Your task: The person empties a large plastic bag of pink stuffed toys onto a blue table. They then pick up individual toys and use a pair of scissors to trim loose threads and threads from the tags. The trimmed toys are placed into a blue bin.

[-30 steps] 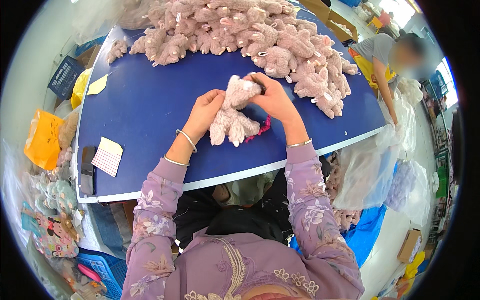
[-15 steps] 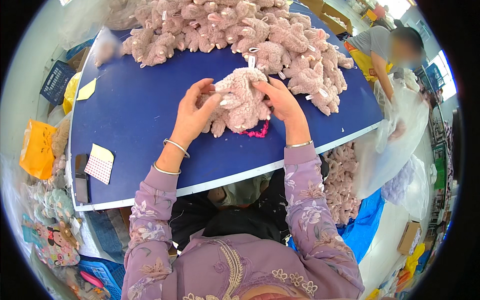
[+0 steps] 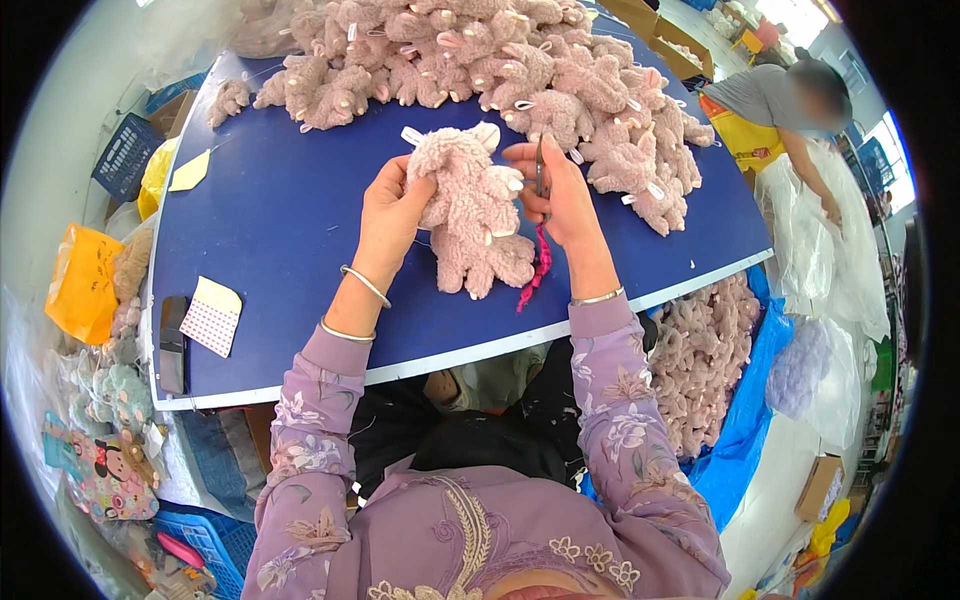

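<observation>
Pinkish-beige fleece toy animal (image 3: 465, 205): left hand (image 3: 392, 212) is pinching its side, nearside of the heaped pinkish plush pile (image 3: 555, 75); right hand (image 3: 568, 200) is gripping a slim dark tool (image 3: 541, 168), twisted magenta cord (image 3: 538, 272) trailing. Keeping tool tip off fleece seems wise.
</observation>
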Action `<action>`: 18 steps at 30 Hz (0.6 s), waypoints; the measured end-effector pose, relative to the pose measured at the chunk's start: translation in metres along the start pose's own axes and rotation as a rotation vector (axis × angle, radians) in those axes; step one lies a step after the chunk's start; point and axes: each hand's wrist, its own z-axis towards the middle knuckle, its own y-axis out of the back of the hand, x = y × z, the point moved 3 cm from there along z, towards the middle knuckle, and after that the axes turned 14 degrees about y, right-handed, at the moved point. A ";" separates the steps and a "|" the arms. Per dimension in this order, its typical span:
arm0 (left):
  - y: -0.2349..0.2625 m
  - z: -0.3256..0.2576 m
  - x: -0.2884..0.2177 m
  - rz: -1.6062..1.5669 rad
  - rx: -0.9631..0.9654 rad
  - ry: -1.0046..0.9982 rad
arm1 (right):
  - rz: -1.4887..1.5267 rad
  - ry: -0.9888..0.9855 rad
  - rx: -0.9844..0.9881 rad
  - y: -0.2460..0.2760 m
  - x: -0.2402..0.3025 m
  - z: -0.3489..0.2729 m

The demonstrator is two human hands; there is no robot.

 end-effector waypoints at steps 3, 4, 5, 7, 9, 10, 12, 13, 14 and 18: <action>0.003 0.002 0.001 -0.002 -0.048 -0.021 | -0.259 0.061 0.071 -0.013 0.006 -0.006; 0.003 0.002 0.001 0.008 -0.050 0.010 | -0.311 0.175 0.088 -0.021 0.004 -0.007; 0.005 0.003 0.000 0.019 -0.052 0.040 | -0.347 0.169 0.059 -0.019 0.004 -0.006; 0.007 0.002 0.000 -0.015 -0.038 0.054 | -0.413 0.151 0.002 -0.016 0.000 -0.004; 0.009 0.006 0.001 -0.102 0.001 0.017 | -0.268 0.154 -0.107 -0.010 0.000 -0.003; 0.011 0.006 0.003 -0.092 0.001 0.022 | -0.214 0.159 -0.172 -0.007 0.000 -0.003; 0.013 0.006 0.000 -0.168 -0.019 -0.012 | -0.134 0.198 -0.278 -0.005 0.003 -0.004; 0.014 0.005 -0.002 -0.204 -0.030 -0.028 | -0.191 0.216 -0.233 -0.005 0.004 -0.005; 0.013 0.005 -0.003 -0.249 -0.025 -0.028 | -0.248 0.234 -0.187 -0.005 0.005 -0.009; 0.012 0.005 -0.006 -0.358 -0.014 -0.064 | -0.450 0.284 0.014 -0.026 -0.002 -0.023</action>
